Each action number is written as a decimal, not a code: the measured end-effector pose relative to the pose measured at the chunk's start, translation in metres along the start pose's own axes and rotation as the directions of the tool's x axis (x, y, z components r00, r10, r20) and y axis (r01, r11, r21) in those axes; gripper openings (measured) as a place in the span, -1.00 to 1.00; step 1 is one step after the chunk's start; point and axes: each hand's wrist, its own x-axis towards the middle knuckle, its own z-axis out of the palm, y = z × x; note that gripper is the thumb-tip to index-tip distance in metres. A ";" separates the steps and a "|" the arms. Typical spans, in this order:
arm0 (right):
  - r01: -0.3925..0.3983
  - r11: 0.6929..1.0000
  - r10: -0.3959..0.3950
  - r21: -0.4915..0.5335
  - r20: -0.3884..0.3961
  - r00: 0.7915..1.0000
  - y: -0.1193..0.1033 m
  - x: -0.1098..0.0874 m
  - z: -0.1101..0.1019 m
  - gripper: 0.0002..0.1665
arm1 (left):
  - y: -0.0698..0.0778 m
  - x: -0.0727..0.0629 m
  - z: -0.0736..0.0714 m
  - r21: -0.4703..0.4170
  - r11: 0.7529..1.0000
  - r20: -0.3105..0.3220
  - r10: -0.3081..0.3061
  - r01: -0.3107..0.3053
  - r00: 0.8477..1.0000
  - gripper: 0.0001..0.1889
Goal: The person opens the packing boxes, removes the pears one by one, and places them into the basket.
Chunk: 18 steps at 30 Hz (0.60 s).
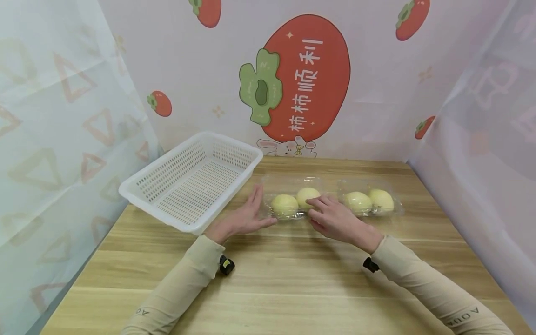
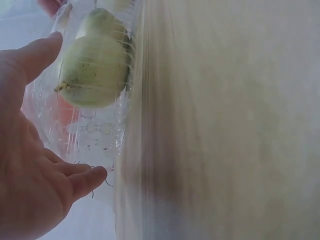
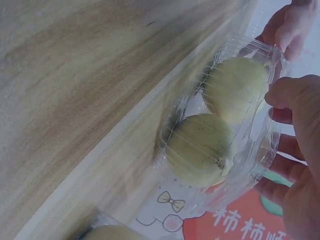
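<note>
A clear plastic fruit box [image 1: 293,215] holding two pale yellow-green pears [image 1: 285,206] lies on the table between both hands. My left hand [image 1: 248,215] is at the box's left end, thumb and fingers spread apart. In the left wrist view its thumb [image 2: 42,52] overlaps the clear plastic beside a pear [image 2: 95,72]. On the other side, my right hand [image 1: 335,221] reaches over the box's right part, fingers loosely bent. The right wrist view shows its thumb [image 3: 285,92] and fingertips right at the upper edge of the plastic [image 3: 250,145].
Close to the right hand sits a second clear box with two pears [image 1: 358,202]. A white perforated basket [image 1: 190,225] stands to the left, near the left hand. Behind the wooden table [image 1: 293,288] rises a printed backdrop [image 1: 377,93]; side curtains flank it.
</note>
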 end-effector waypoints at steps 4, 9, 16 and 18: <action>0.002 1.000 -0.002 -0.009 0.008 1.000 -0.001 0.000 -0.001 -0.86 | 0.000 0.002 0.000 -0.004 1.000 0.015 0.011 -0.011 1.000 0.21; 0.016 0.998 -0.014 -0.053 0.040 0.999 -0.002 0.003 -0.005 -0.87 | -0.001 0.003 -0.001 -0.003 1.000 0.021 0.021 -0.021 1.000 0.16; 0.044 0.994 -0.031 -0.099 0.129 0.991 -0.005 0.006 -0.012 -0.87 | -0.003 0.003 -0.001 -0.025 0.999 0.040 0.032 -0.031 0.999 0.10; 0.053 0.993 -0.036 -0.107 0.153 0.988 -0.005 0.007 -0.013 -0.88 | -0.003 0.002 -0.002 -0.033 0.999 0.052 0.030 -0.028 0.998 0.07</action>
